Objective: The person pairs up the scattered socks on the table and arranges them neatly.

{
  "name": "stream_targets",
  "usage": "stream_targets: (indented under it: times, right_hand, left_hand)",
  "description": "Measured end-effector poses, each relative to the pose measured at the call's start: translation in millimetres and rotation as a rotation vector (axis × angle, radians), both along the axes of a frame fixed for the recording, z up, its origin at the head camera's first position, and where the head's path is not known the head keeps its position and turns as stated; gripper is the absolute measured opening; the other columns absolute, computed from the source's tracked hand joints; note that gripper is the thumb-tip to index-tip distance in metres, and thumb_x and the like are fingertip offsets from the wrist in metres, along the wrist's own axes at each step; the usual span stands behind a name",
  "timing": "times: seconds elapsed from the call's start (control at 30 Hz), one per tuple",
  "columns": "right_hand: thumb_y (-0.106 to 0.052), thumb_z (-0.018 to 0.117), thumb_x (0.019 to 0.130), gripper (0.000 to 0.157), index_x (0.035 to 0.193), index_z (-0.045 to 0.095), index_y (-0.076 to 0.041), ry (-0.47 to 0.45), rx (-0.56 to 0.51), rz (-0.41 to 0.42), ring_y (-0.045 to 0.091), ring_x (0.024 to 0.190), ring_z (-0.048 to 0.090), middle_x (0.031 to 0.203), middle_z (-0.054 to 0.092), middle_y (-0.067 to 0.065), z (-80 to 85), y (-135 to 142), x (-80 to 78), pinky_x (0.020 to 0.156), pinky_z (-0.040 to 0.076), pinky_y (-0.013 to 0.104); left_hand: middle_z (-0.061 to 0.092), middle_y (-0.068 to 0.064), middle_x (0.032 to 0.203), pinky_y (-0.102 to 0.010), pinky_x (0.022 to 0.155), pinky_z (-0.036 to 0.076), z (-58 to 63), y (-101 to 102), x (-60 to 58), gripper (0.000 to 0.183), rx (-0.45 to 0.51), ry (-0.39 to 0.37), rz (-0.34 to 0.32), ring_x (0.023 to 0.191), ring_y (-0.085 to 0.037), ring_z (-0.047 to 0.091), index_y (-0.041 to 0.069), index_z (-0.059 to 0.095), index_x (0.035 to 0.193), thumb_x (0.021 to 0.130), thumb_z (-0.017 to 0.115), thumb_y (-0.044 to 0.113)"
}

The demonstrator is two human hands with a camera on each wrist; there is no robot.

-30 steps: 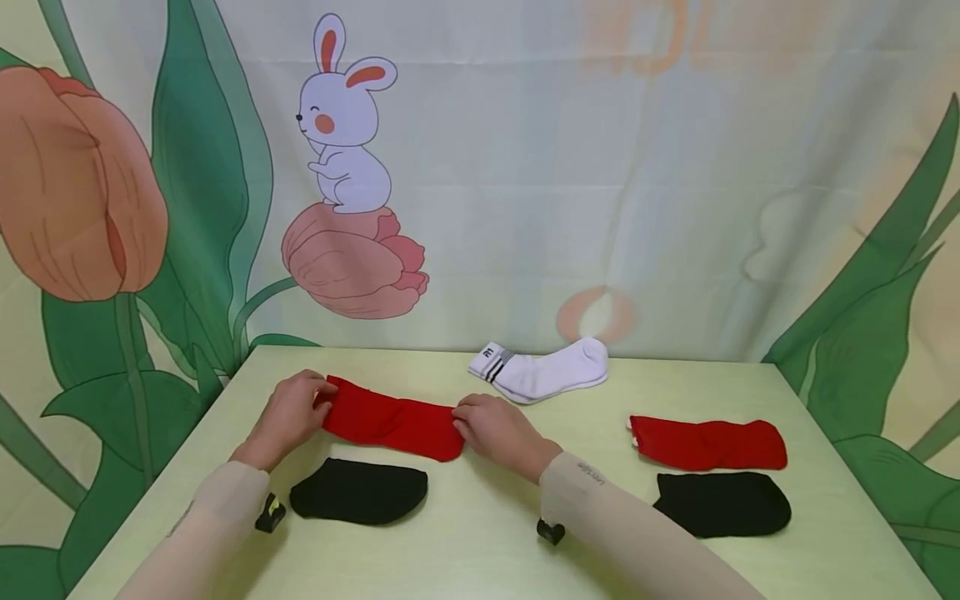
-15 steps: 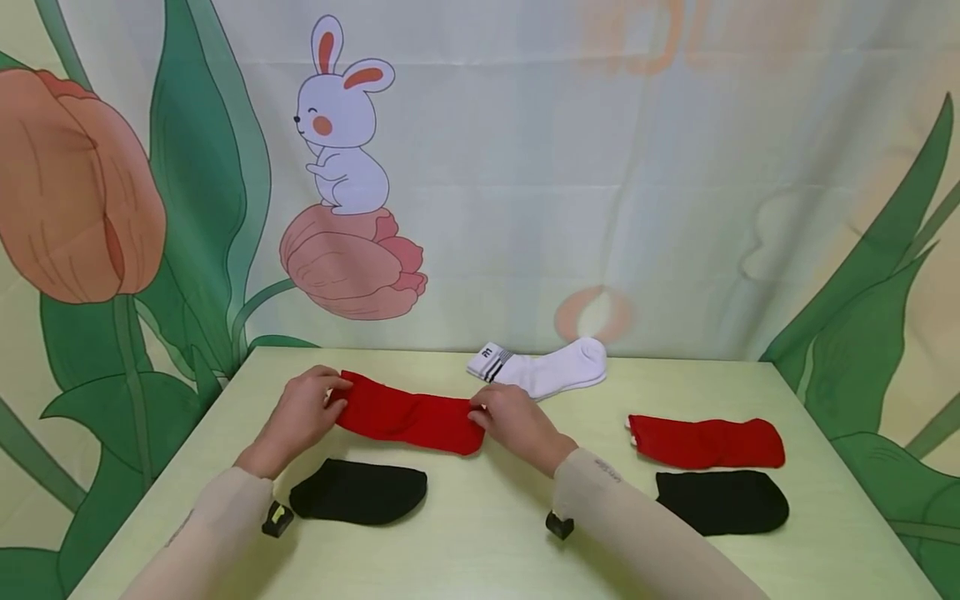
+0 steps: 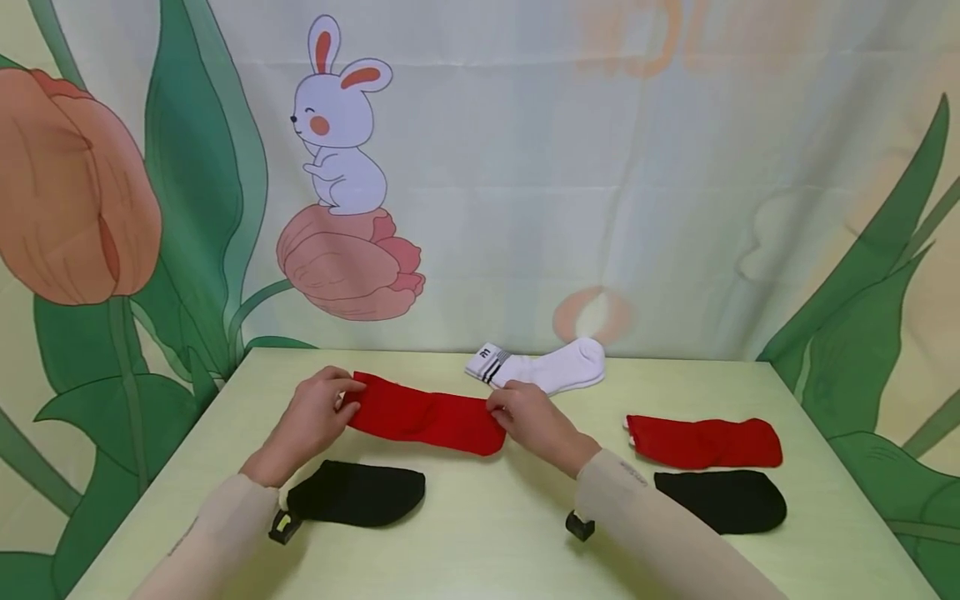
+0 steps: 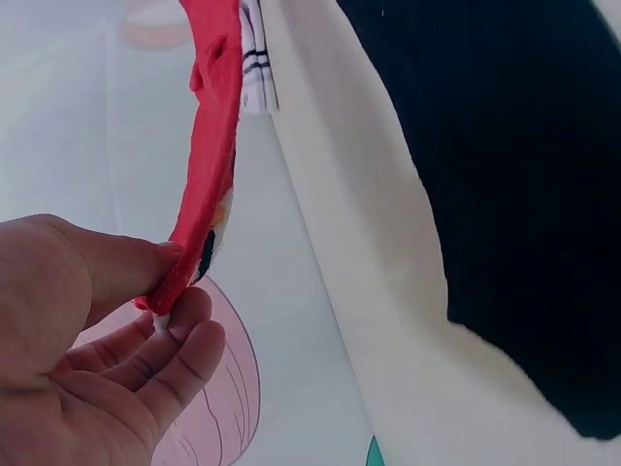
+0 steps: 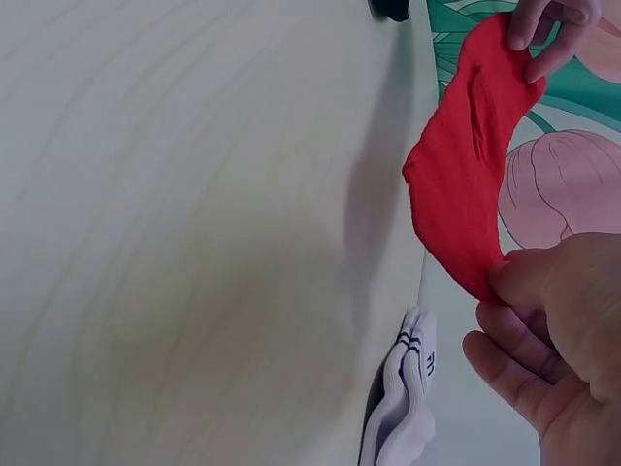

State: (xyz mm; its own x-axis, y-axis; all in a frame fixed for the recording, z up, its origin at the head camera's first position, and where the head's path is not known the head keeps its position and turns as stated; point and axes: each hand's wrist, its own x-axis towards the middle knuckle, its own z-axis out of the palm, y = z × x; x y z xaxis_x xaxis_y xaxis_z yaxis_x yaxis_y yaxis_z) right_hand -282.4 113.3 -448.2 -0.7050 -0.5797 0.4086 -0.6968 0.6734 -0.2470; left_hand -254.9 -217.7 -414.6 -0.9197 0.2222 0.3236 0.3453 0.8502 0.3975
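Note:
A red sock (image 3: 427, 415) hangs stretched between the two hands, lifted off the table, its shadow falling below it in the right wrist view. My left hand (image 3: 315, 412) pinches its left end between thumb and fingers; the left wrist view shows the thumb (image 4: 136, 260) pressing on the red fabric (image 4: 209, 146), with a patterned inner side just visible. My right hand (image 3: 536, 417) pinches the other end, near the upper corner. Closest in front of the left hand lies a black sock (image 3: 358, 493), flat on the table. Behind the right hand lies a pair of white socks (image 3: 562, 367) with dark stripes.
On the right of the pale table (image 3: 480, 542), another red sock (image 3: 708, 442) lies behind another black sock (image 3: 727, 502), which the right sleeve partly covers. A printed curtain (image 3: 510, 183) with a rabbit and tulips hangs along the table's back edge.
Both hands have moved to the right with the red sock held between them, and it now partly nears the white socks. The other socks stay where they were.

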Motion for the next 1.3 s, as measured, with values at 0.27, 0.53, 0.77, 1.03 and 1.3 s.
stream_targets:
  times: [0.27, 0.53, 0.77, 1.03, 1.3]
  right_hand:
    - [-0.007, 0.072, 0.088, 0.013, 0.1, 0.076, -0.01, -0.039, 0.051, -0.008, 0.012, 0.081, 0.063, 0.091, 0.071, -0.001, 3.1, 14.6, 7.5, 0.075, 0.054, 0.024]
    - [-0.008, 0.074, 0.086, 0.015, 0.101, 0.077, -0.01, -0.02, 0.087, -0.003, 0.015, 0.085, 0.066, 0.094, 0.073, 0.0, 7.6, 27.1, 15.8, 0.079, 0.055, 0.027]
    - [-0.008, 0.075, 0.085, 0.015, 0.099, 0.077, -0.011, -0.024, 0.087, -0.001, 0.013, 0.083, 0.066, 0.092, 0.073, -0.002, 9.1, 39.2, 23.7, 0.079, 0.055, 0.027]
    - [-0.008, 0.076, 0.084, 0.019, 0.102, 0.077, -0.012, -0.065, 0.091, -0.022, 0.013, 0.088, 0.065, 0.095, 0.073, -0.002, 12.5, 54.2, 34.5, 0.081, 0.054, 0.028]
    - [-0.008, 0.077, 0.083, 0.019, 0.102, 0.077, -0.013, -0.068, 0.071, -0.019, 0.011, 0.084, 0.064, 0.092, 0.071, -0.004, 12.6, 72.0, 44.4, 0.076, 0.055, 0.025]
  left_hand:
    - [0.06, -0.02, 0.116, -0.042, 0.075, 0.058, -2.3, 11.4, 6.4, 0.033, 0.021, -0.014, 0.003, 0.099, -0.034, 0.058, -0.001, 0.07, 0.114, 0.082, 0.076, 0.0]
    - [0.064, -0.02, 0.117, -0.04, 0.075, 0.058, -1.4, 18.6, 10.8, 0.034, 0.014, -0.011, -0.023, 0.095, -0.031, 0.061, 0.001, 0.07, 0.114, 0.081, 0.077, 0.002]
    - [0.064, -0.018, 0.116, -0.035, 0.071, 0.058, -0.5, 26.1, 14.7, 0.034, 0.019, -0.011, -0.054, 0.088, -0.027, 0.059, 0.002, 0.07, 0.113, 0.08, 0.078, 0.003]
    - [0.061, -0.015, 0.114, -0.027, 0.065, 0.055, 1.0, 37.0, 21.2, 0.033, 0.041, -0.035, -0.095, 0.08, -0.022, 0.057, 0.004, 0.071, 0.111, 0.079, 0.079, 0.003]
    - [0.061, -0.01, 0.106, -0.022, 0.061, 0.053, 0.4, 46.5, 28.5, 0.03, 0.071, -0.064, -0.174, 0.075, -0.017, 0.056, 0.007, 0.072, 0.105, 0.078, 0.08, 0.002]
